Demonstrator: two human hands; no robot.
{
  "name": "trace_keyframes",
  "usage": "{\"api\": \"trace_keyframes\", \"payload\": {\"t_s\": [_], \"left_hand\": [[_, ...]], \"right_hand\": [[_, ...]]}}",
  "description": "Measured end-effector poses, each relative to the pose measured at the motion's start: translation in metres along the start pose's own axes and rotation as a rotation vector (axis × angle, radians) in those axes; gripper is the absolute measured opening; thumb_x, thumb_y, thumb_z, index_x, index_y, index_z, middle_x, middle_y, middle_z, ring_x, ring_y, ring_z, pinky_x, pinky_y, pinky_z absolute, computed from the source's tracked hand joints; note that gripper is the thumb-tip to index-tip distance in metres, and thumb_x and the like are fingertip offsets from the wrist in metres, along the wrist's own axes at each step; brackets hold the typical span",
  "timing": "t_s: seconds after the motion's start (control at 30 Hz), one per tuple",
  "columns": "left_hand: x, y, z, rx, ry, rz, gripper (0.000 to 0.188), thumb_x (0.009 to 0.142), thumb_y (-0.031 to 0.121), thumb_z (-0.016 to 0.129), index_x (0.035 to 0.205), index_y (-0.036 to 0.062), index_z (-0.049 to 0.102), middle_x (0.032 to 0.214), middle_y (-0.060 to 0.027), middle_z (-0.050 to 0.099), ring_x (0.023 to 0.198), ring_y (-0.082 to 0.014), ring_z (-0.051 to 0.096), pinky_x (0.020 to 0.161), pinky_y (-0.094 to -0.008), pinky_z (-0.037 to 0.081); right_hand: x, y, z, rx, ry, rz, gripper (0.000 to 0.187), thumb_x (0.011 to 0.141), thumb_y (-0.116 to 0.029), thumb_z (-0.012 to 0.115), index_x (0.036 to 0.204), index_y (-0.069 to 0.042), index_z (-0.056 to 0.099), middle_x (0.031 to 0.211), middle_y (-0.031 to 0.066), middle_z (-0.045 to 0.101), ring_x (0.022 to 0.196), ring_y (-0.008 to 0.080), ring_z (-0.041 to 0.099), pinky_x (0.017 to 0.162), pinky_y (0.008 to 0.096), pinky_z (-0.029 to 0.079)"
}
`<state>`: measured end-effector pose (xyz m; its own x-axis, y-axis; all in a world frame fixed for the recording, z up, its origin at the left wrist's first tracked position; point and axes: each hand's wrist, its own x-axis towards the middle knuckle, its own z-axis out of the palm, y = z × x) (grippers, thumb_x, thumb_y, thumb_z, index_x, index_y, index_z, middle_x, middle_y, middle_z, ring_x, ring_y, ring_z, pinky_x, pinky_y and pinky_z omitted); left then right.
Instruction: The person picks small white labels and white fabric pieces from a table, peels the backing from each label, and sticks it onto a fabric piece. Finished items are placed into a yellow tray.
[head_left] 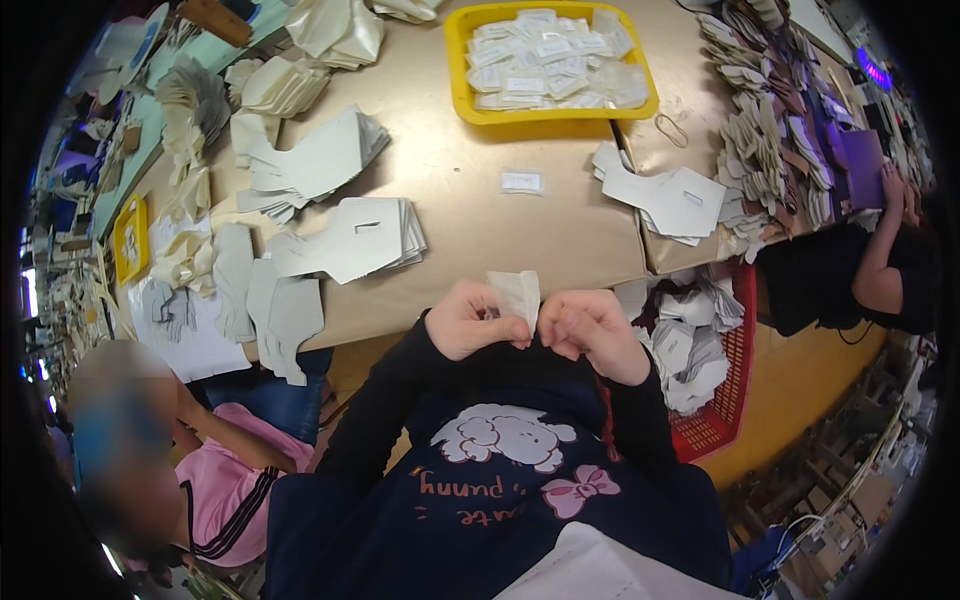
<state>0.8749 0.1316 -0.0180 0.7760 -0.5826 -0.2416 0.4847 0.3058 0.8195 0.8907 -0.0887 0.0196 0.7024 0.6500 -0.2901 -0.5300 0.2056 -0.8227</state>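
Note:
My left hand (pixel 472 322) pinches a small translucent whitish packet (pixel 516 294) between thumb and fingers, above my lap at the table's near edge. My right hand (pixel 596 332) is closed, fingers curled, right beside the packet's edge. Whether its fingertips grip the packet or something tiny, I cannot make out. Beyond my hands, one small clear packet with a white label (pixel 522 181) lies flat on the table. A yellow tray (pixel 458 75) farther back is heaped with similar labelled packets.
Stacks of pale cut pieces (pixel 352 240) lie on the left, with another stack (pixel 668 202) on the right. A red basket (pixel 738 370) of pale pieces stands below the table edge. A person in pink (pixel 245 440) sits left; another person's arm (pixel 880 270) shows far right.

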Motion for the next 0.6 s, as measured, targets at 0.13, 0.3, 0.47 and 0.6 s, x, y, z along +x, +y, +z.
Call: {"api": "trace_keyframes", "payload": {"t_s": [0.13,0.3,0.47,0.6], "left_hand": [[0.004,0.007,0.001,0.011,-0.021,-0.037,0.009,0.086,0.006,0.073,0.086,-0.0018,0.069,0.085,-0.0082,0.067,0.079,-0.0162,0.063,0.071,-0.0293,0.049],[0.008,0.016,0.003,0.083,-0.052,-0.090,0.019,0.088,0.017,0.075,0.095,-0.0009,0.071,0.087,-0.0062,0.071,0.074,-0.0100,0.061,0.067,-0.0248,0.048],[0.010,0.022,0.007,0.199,-0.098,-0.121,0.017,0.089,0.017,0.074,0.091,-0.0001,0.072,0.085,-0.0051,0.072,0.073,-0.0087,0.060,0.065,-0.0241,0.047],[0.009,0.020,0.011,-0.005,-0.171,-0.132,0.019,0.093,0.019,0.069,0.092,0.0007,0.072,0.081,-0.0032,0.069,0.073,-0.0083,0.058,0.066,-0.0238,0.046]], "right_hand": [[-0.001,-0.004,0.002,-0.076,-0.026,0.062,0.022,0.098,-0.017,0.060,0.085,0.001,0.063,0.068,-0.0031,0.054,0.059,0.0037,0.043,0.053,0.0197,0.032],[-0.003,-0.009,-0.001,-0.273,-0.028,0.027,0.018,0.097,-0.014,0.060,0.088,0.001,0.067,0.071,-0.0020,0.062,0.059,0.0039,0.046,0.054,0.0201,0.036],[-0.007,-0.012,-0.008,-0.454,-0.118,-0.065,0.018,0.097,-0.012,0.059,0.087,0.001,0.067,0.067,0.0001,0.062,0.056,0.0045,0.046,0.051,0.0210,0.035],[-0.006,0.004,-0.009,-0.038,-0.124,-0.066,0.018,0.093,-0.010,0.061,0.082,0.003,0.066,0.062,0.0020,0.059,0.046,0.0053,0.042,0.044,0.0224,0.030]]}}
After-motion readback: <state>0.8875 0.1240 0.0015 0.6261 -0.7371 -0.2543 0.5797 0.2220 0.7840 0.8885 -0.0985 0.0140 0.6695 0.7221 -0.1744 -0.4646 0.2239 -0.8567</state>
